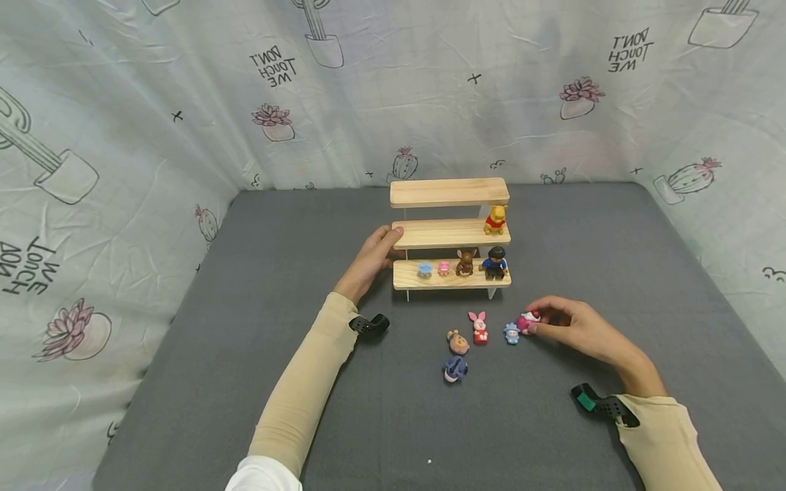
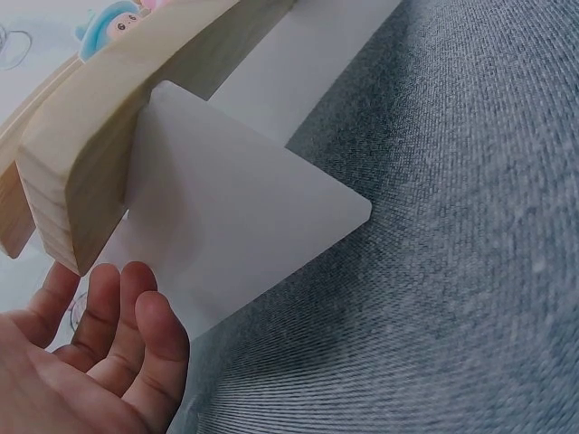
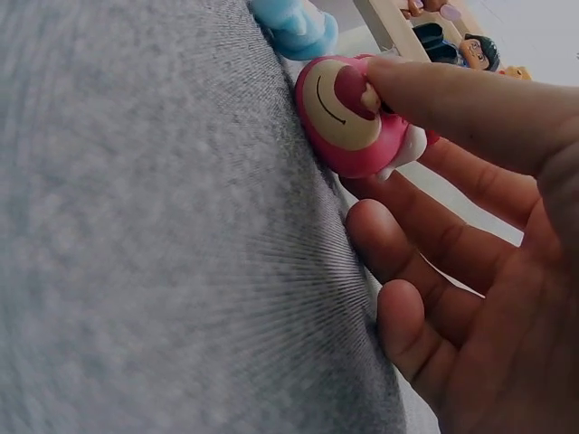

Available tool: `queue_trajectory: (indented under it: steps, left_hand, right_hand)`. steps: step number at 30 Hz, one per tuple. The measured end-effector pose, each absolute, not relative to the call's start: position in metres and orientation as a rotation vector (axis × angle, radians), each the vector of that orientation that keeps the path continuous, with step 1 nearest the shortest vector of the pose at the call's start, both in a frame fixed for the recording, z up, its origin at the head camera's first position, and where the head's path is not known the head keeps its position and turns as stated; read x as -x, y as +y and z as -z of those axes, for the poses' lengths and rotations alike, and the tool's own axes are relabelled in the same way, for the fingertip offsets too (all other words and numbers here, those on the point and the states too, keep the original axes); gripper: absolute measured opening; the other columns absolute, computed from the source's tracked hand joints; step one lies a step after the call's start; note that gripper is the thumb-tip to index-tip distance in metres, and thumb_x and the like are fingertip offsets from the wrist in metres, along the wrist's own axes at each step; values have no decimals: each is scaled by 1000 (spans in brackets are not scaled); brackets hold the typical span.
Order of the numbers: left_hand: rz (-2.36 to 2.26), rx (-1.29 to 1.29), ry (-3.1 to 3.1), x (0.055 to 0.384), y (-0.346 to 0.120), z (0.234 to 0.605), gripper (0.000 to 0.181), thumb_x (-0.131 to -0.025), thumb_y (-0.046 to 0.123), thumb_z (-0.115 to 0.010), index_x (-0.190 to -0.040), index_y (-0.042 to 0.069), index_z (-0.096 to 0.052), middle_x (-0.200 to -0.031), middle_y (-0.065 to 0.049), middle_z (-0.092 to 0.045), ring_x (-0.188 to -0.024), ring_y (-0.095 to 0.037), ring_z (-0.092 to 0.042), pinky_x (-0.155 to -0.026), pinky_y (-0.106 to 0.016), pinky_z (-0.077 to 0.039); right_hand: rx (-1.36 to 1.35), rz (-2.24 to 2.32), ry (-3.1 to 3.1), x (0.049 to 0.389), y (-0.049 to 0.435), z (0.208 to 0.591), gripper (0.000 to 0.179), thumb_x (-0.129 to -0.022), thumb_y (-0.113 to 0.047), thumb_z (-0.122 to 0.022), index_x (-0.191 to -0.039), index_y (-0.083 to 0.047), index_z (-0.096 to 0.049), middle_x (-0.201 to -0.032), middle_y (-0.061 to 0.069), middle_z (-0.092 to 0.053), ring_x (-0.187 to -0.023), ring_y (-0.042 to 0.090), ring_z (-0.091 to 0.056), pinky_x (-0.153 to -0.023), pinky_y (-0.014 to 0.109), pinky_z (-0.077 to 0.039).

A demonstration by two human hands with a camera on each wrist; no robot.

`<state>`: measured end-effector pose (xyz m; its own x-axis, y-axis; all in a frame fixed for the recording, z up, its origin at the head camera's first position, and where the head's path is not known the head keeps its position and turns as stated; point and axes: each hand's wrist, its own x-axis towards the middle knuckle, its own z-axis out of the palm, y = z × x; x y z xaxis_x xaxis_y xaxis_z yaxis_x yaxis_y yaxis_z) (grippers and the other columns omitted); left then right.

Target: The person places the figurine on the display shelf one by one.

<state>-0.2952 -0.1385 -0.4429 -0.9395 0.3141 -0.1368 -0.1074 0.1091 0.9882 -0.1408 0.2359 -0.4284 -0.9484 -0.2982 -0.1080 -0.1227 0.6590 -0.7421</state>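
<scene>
On the dark table stands a three-step wooden display shelf (image 1: 451,234). My left hand (image 1: 372,262) holds its left end at the middle step, thumb on top and fingers lower down; in the left wrist view the curled fingers (image 2: 163,334) are beside the shelf's white side panel (image 2: 235,199). My right hand (image 1: 580,331) pinches a pink bear figurine (image 3: 353,117) with a cream muzzle, close over the table. Right beside that bear is a small light-blue figurine (image 1: 512,333). A piglet figurine in red (image 1: 479,329) stands farther left.
A round-faced figurine (image 1: 457,343) and a dark-blue one (image 1: 455,369) lie nearer me. The lowest step carries a blue figure (image 1: 425,270), a pink one (image 1: 444,268), a brown one (image 1: 464,263) and a black-haired doll (image 1: 494,263). A yellow bear (image 1: 495,220) sits on the middle step.
</scene>
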Motion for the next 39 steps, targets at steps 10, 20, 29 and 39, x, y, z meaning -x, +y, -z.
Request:
queue_trajectory:
  steps: [10, 20, 29, 39]
  left_hand:
    - [-1896, -202, 2076, 296, -139, 443, 60, -99, 59, -51, -136, 12, -52, -121, -10, -59, -105, -21, -59, -82, -33, -50]
    - [-1894, -194, 2073, 296, -139, 442, 60, -99, 59, -52, -138, 13, -52, -123, -10, -59, -106, -21, -59, -82, -34, -49]
    - [-1901, -205, 2067, 295, -139, 441, 60, -100, 57, -51, -140, 13, -50, -124, -11, -59, -104, -21, -59, -81, -34, -50]
    - [-1900, -186, 2074, 295, -139, 443, 59, -100, 57, -51, -140, 13, -50, -124, -11, -60, -104, -21, -59, -81, -34, -49]
  right_hand:
    - [308, 1126, 2729, 142, 235, 430, 29, -96, -20, -72, -123, -11, -68, -99, 4, -64, -80, 5, -52, -63, 23, -44]
    - [284, 1174, 2796, 142, 236, 429, 24, -94, -20, -74, -116, -12, -70, -95, 0, -64, -78, 5, -53, -63, 23, -45]
    - [292, 1303, 2852, 142, 233, 423, 22, -96, -15, -71, -118, -10, -70, -93, -12, -70, -80, 2, -59, -66, 22, -48]
    - [174, 1268, 2901, 143, 233, 401, 26, -96, -25, -72, -119, -14, -70, -92, -14, -69, -76, 12, -59, -64, 25, -47]
